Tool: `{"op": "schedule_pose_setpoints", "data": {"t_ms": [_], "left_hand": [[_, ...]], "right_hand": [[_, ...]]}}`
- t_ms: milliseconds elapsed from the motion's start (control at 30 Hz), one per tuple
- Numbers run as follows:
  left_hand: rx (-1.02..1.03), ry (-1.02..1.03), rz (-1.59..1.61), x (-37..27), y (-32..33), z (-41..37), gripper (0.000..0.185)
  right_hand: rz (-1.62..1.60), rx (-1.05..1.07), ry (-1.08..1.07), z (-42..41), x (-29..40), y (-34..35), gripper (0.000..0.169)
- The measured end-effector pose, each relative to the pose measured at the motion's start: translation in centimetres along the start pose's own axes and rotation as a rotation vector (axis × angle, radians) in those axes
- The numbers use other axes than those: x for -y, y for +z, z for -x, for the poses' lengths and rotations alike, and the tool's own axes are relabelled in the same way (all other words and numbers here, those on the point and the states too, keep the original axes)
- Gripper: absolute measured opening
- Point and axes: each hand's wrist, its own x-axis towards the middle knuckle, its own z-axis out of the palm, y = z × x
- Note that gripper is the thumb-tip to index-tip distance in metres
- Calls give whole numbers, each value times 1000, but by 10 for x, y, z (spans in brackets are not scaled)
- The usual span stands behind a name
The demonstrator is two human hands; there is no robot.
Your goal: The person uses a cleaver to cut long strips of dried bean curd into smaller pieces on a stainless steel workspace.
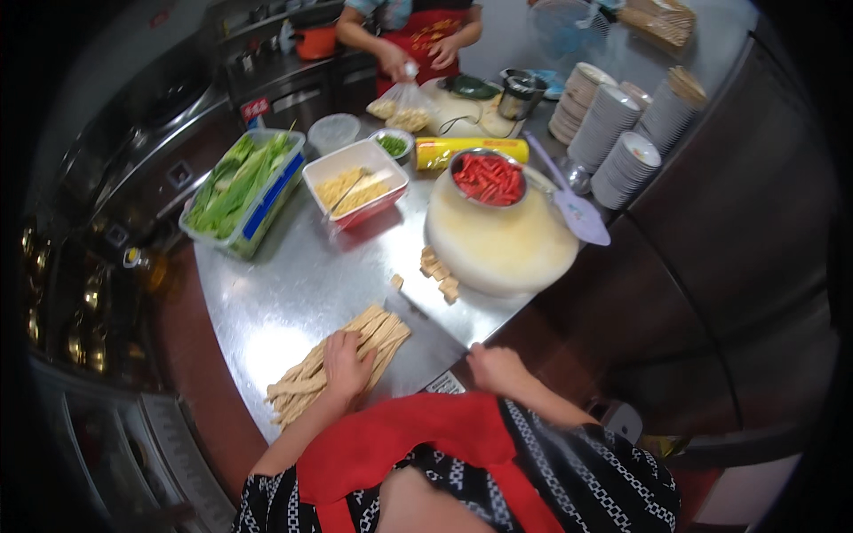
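Note:
A bundle of tan bean curd sticks [380, 326] lies on the steel table, with my left hand [348, 366] pressed over its middle. My right hand [496, 368] is closed at the table's near edge around the handle end of a wide cleaver. Its grey blade [426, 336] is beside the right end of the bundle; the handle is mostly hidden by my fingers. Several short cut pieces [438, 270] rest against a thick round white chopping board [500, 243]. One loose piece [397, 281] sits just past the blade's far corner.
On the board stands a steel bowl of red chilies [488, 178]. Beyond are a tub of greens [243, 186], a minced-garlic container [354, 183], a yellow film roll [470, 150], a lilac spatula [578, 216] and stacked bowls [603, 126]. Opposite, a person in a red apron [426, 40] holds a plastic bag [403, 106].

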Motion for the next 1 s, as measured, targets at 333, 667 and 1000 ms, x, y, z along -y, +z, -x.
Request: {"op": "schedule_pose_setpoints", "data": {"t_ms": [333,667,1000], "left_hand": [[306,-170,-212,31,-39,24,107],[343,-257,-187,43,-66,35,109],[151,24,-397,54,-51,87,98]], "right_hand": [[-88,91,-17,-4,10,7,20],[-152,87,-21,5,28,-13,25],[-145,50,52,10,30,-12,22]]}}
